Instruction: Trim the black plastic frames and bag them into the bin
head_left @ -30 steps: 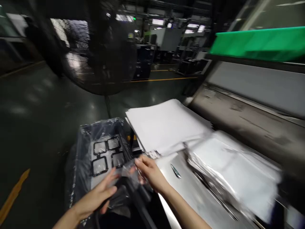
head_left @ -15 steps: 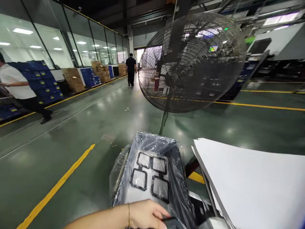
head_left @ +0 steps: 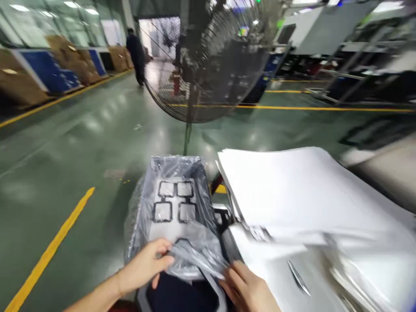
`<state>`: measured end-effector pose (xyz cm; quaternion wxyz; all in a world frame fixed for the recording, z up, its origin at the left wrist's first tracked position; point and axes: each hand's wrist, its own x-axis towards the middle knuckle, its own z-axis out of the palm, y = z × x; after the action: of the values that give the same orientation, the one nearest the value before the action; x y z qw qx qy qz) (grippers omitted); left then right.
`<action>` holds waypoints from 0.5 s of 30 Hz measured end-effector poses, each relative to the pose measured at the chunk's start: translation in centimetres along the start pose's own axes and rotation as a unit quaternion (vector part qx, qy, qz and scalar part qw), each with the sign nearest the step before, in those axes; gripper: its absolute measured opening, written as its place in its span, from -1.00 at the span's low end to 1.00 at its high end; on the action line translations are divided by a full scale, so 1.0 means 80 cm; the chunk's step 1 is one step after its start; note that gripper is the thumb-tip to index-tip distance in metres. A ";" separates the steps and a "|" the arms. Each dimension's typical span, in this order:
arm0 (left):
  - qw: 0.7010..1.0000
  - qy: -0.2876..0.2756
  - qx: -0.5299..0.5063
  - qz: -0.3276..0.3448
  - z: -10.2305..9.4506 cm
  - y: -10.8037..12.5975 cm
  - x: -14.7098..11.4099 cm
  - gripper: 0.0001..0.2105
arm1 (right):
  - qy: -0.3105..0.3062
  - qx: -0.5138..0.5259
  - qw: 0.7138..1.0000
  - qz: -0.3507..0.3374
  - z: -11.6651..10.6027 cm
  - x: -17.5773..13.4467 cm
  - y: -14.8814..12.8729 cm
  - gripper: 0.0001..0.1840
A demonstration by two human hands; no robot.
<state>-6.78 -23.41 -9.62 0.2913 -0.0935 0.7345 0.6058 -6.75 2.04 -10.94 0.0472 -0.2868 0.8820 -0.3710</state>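
A clear plastic bag [head_left: 198,255] lines a dark bin and is pulled up and bunched at the near end. My left hand [head_left: 147,264] pinches one side of the gathered plastic. At the other side, my right hand [head_left: 245,286] has its fingers closed on it. Inside the bin, several black square frames [head_left: 162,212] lie on a white sheet [head_left: 162,232]. Below the plastic, between my hands, is a dark surface with a grey angular rim [head_left: 212,288]; I cannot tell what it is.
To the right a stack of white sheets [head_left: 276,190] lies on a table, with tweezers [head_left: 298,277] nearer me. A large caged fan [head_left: 214,73] stands beyond the bin. A person [head_left: 135,56] is in the aisle, by cardboard boxes [head_left: 71,58]. Yellow lines [head_left: 55,247] mark the floor.
The view has swung right and down. My left hand, earlier at a dark object at the bin's near end, now grips the plastic. My right hand has come into view, gripping it too.
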 end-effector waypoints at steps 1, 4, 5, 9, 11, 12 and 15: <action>1.000 -0.002 0.004 0.006 -0.004 0.002 -0.002 -0.84 | -0.013 -0.009 1.000 0.016 -0.006 -0.006 -0.004 -0.80; 1.000 -0.013 0.002 -0.004 -0.010 0.007 0.001 -0.76 | -0.095 0.089 0.991 0.030 -0.003 -0.015 -0.024 -0.82; 1.000 -0.012 0.000 -0.013 -0.011 0.007 0.004 -0.73 | -0.122 0.135 0.983 0.022 0.006 -0.015 -0.030 -0.80; 0.999 0.005 -0.011 -0.044 -0.008 -0.002 0.020 -0.57 | -0.158 0.223 0.962 -0.020 0.072 0.005 -0.053 -0.70; 0.998 0.001 -0.017 -0.059 -0.008 -0.009 0.026 -0.59 | -0.147 0.236 0.960 -0.015 0.099 0.022 -0.060 -0.78; 0.998 -0.004 -0.019 -0.065 -0.008 -0.014 0.029 -0.65 | -0.138 0.237 0.962 -0.007 0.107 0.031 -0.063 -0.84; 0.997 -0.011 -0.008 -0.078 -0.018 -0.033 0.035 -0.70 | -0.105 0.229 0.967 0.025 0.105 0.053 -0.062 -0.91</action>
<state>-8.23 -24.83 -13.19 0.3454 -0.1460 0.7169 0.5877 -5.47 -8.31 -13.10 0.2133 -0.2837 0.7704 -0.5295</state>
